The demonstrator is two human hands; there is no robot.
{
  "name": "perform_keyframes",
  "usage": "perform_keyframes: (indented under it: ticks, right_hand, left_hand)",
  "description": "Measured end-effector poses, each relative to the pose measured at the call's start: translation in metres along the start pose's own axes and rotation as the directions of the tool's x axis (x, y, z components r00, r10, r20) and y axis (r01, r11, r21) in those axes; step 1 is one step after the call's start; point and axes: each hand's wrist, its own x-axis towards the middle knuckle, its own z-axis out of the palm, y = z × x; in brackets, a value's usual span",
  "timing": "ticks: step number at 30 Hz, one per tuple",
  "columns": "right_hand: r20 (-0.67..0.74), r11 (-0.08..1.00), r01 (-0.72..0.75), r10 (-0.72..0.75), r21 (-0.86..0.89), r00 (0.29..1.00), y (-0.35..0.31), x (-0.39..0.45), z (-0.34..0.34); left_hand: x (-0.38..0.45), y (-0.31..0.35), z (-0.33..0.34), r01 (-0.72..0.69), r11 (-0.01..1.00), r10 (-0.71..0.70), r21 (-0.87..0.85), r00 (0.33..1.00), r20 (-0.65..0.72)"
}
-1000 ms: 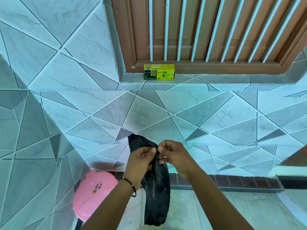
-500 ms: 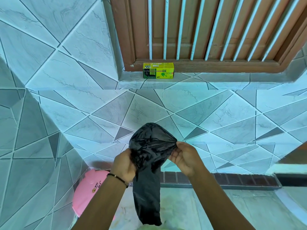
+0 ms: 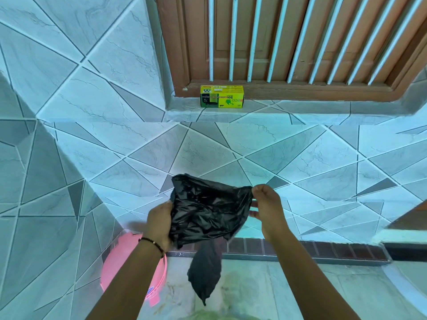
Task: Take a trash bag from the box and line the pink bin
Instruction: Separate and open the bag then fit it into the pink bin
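Note:
A black trash bag (image 3: 208, 209) hangs in front of me, its mouth spread wide while the tail dangles toward the floor. My left hand (image 3: 159, 224) grips the bag's left edge. My right hand (image 3: 265, 204) pinches the right edge at the top corner. The pink bin (image 3: 138, 271) stands on the floor at lower left, partly hidden behind my left forearm. A yellow and green trash bag box (image 3: 221, 97) sits on the tiled sill below the window.
A tiled wall (image 3: 300, 162) faces me, with another tiled wall (image 3: 34, 181) close on the left. A brown wooden window frame with white bars (image 3: 288, 42) is above the sill. A dark brick strip (image 3: 323, 250) runs along the floor edge.
My hands have moved apart, pulling the bag's mouth from a bunched strip into a wide opening. The view has tilted slightly.

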Motion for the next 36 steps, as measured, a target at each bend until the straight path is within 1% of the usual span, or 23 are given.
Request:
perform_keyframes:
  ticks: [1, 2, 3, 4, 5, 6, 7, 8, 9, 11, 13, 14, 15, 17, 18, 19, 21, 22, 24, 26, 28, 31, 36]
  right_hand:
    - [-0.011, 1.0, -0.018, 0.018, 0.025, 1.0, 0.002, 0.004, 0.002]
    - [0.0, 0.986, -0.075, 0.075, 0.15, 0.997, 0.001, 0.007, 0.004]
    - [0.027, 0.93, -0.158, 0.158, 0.331, 0.987, 0.0, 0.012, 0.006]
    - [0.058, 0.849, -0.238, 0.239, 0.471, 0.969, -0.004, 0.016, 0.007]
    - [0.046, 0.82, -0.273, 0.29, 0.504, 0.956, -0.006, 0.022, 0.007]
    - [-0.012, 0.857, -0.253, 0.289, 0.448, 0.957, -0.008, 0.027, 0.007]
    - [-0.096, 0.919, -0.183, 0.229, 0.35, 0.969, -0.01, 0.033, 0.009]
    - [-0.182, 0.968, -0.081, 0.126, 0.237, 0.975, -0.011, 0.036, 0.01]
    - [-0.238, 0.992, 0.009, 0.022, 0.13, 0.971, -0.012, 0.036, 0.013]
    - [-0.228, 0.995, 0.1, -0.091, 0.029, 0.969, -0.015, 0.028, 0.012]
    - [0.011, 0.985, 0.104, -0.106, 0.138, 0.994, -0.02, 0.016, 0.007]
    - [0.194, 0.977, 0.113, -0.148, 0.181, 0.97, -0.025, 0.01, 0.003]
    - [0.369, 0.976, 0.134, -0.19, 0.172, 0.91, -0.028, 0.004, 0.0]
    - [0.628, 0.974, 0.225, -0.184, 0.016, 0.756, -0.029, -0.006, -0.004]
    - [0.689, 0.937, 0.32, -0.141, -0.138, 0.711, -0.026, -0.008, -0.005]
    - [0.712, 0.85, 0.427, -0.092, -0.307, 0.696, -0.021, -0.007, -0.006]
    - [0.699, 0.584, 0.585, -0.043, -0.562, 0.714, -0.007, -0.002, -0.008]
    - [0.67, 0.468, 0.606, -0.04, -0.643, 0.741, 0.001, -0.001, -0.009]
    - [0.552, 0.321, 0.54, -0.06, -0.778, 0.832, 0.01, 0.002, -0.013]
    - [0.419, 0.23, 0.431, -0.101, -0.873, 0.902, 0.014, 0.004, -0.02]
    - [0.342, 0.144, 0.358, -0.124, -0.923, 0.932, 0.013, 0.003, -0.026]
    - [0.292, 0.059, 0.306, -0.176, -0.95, 0.94, 0.009, -0.005, -0.031]
    - [0.204, 0.086, 0.225, -0.204, -0.971, 0.958, 0.014, -0.024, -0.021]
  left_hand:
    - [-0.005, 0.0, 0.007, -0.074, 0.996, 0.073, 0.044, 0.997, 0.014]
    - [-0.011, 0.0, 0.014, -0.152, 0.984, 0.15, 0.091, 0.988, 0.027]
    - [-0.017, 0.0, 0.019, -0.265, 0.95, 0.262, 0.165, 0.964, 0.036]
    - [-0.024, 0.0, 0.021, -0.41, 0.872, 0.405, 0.267, 0.911, 0.077]
    - [-0.029, 0.0, 0.022, -0.542, 0.748, 0.532, 0.383, 0.835, 0.144]
    - [-0.03, -0.002, 0.021, -0.636, 0.603, 0.619, 0.482, 0.754, 0.22]
    - [-0.03, -0.002, 0.02, -0.662, 0.494, 0.643, 0.564, 0.714, 0.277]
    - [-0.031, -0.002, 0.019, -0.633, 0.434, 0.623, 0.641, 0.725, 0.294]
    - [-0.031, -0.001, 0.017, -0.56, 0.397, 0.593, 0.727, 0.761, 0.262]
    - [-0.025, 0.003, 0.012, -0.401, 0.374, 0.531, 0.836, 0.832, 0.161]
    - [-0.02, 0.004, 0.006, -0.34, 0.379, 0.484, 0.861, 0.866, 0.128]
    - [-0.017, 0.004, 0.004, -0.335, 0.371, 0.479, 0.866, 0.868, 0.131]
    - [-0.015, 0.005, 0.003, -0.343, 0.341, 0.48, 0.875, 0.864, 0.152]
    - [-0.009, 0.006, 0.001, -0.33, 0.258, 0.445, 0.908, 0.875, 0.191]
    - [-0.005, 0.005, 0.001, -0.321, 0.205, 0.422, 0.925, 0.881, 0.212]
    - [-0.003, 0.005, 0.001, -0.311, 0.155, 0.401, 0.938, 0.887, 0.228]
    - [0.001, 0.003, 0.0, -0.308, 0.055, 0.382, 0.95, 0.885, 0.265]
    - [0.001, 0.0, -0.001, -0.31, 0.003, 0.374, 0.951, 0.882, 0.286]
    - [0.0, -0.004, -0.007, -0.28, -0.07, 0.38, 0.958, 0.88, 0.285]
    - [-0.001, -0.008, -0.017, -0.212, -0.105, 0.372, 0.971, 0.898, 0.237]
    - [0.001, -0.013, -0.033, -0.151, -0.12, 0.341, 0.981, 0.922, 0.184]
    - [0.006, -0.02, -0.063, -0.111, -0.133, 0.306, 0.985, 0.941, 0.147]
    - [0.007, -0.025, -0.116, -0.137, -0.169, 0.33, 0.976, 0.925, 0.187]
